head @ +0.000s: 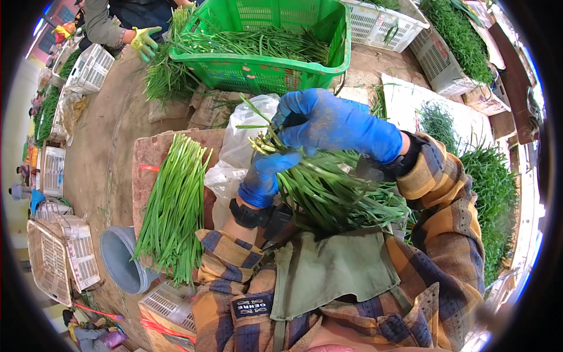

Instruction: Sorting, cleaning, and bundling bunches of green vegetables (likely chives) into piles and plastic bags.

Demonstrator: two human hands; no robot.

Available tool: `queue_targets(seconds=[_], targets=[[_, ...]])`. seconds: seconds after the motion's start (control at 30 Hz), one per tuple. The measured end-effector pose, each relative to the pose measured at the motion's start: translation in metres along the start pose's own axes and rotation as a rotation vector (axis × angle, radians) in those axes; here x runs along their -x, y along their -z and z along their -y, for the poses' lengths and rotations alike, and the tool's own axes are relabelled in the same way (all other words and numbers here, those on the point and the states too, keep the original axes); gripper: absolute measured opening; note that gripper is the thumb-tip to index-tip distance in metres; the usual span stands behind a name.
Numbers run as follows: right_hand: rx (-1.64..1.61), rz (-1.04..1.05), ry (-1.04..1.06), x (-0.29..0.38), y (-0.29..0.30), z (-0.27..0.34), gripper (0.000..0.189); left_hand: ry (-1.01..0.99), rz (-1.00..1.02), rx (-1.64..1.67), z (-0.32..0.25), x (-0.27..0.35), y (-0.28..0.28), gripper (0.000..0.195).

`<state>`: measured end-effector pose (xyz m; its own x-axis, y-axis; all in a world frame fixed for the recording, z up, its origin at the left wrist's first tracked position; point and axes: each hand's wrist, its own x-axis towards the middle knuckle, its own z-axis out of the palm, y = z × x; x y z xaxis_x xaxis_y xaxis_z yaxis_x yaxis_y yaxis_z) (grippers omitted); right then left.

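Note:
My left hand (266,176), in a blue glove, is closed around a bunch of green leafy stalks (334,189), probably garlic chives. Their pale cut ends poke out above the thumb, and the long leaves droop to the right over my lap. My right hand (338,125), gloved in blue too and soiled, is just above those ends. Its fingers are curled in against a few stems (257,112) that stick out to the left; my palm hides part of this grip. Left of my hands, an aligned pile of similar stalks (173,211) lies on a reddish board (143,152).
Clear plastic bags (226,176) lie beside the board. A green crate (264,70) of greens stands ahead, with a co-worker's gloved hand (144,43) at its left. A grey bucket (125,259) stands at left; loose greens (488,202) are heaped at right.

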<state>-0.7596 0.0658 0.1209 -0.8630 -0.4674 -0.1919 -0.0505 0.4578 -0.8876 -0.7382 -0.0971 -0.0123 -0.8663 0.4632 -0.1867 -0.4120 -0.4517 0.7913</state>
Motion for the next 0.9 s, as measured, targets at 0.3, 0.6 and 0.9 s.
queue_targets(seconds=[0.3, 0.6, 0.9], targets=[[0.59, -0.364, 0.904, -0.018, 0.031, 0.003, 0.035, 0.02, 0.224, -0.164, -0.033, -0.002, -0.062, 0.028], [-0.086, -0.125, 0.296, 0.003, 0.029, -0.031, 0.078, 0.078, 0.025, 0.208, -0.049, -0.022, -0.06, 0.028], [0.053, -0.302, 0.421, 0.0, -0.042, -0.059, 0.106, -0.11, -0.267, 0.316, -0.062, -0.039, -0.044, 0.026]])
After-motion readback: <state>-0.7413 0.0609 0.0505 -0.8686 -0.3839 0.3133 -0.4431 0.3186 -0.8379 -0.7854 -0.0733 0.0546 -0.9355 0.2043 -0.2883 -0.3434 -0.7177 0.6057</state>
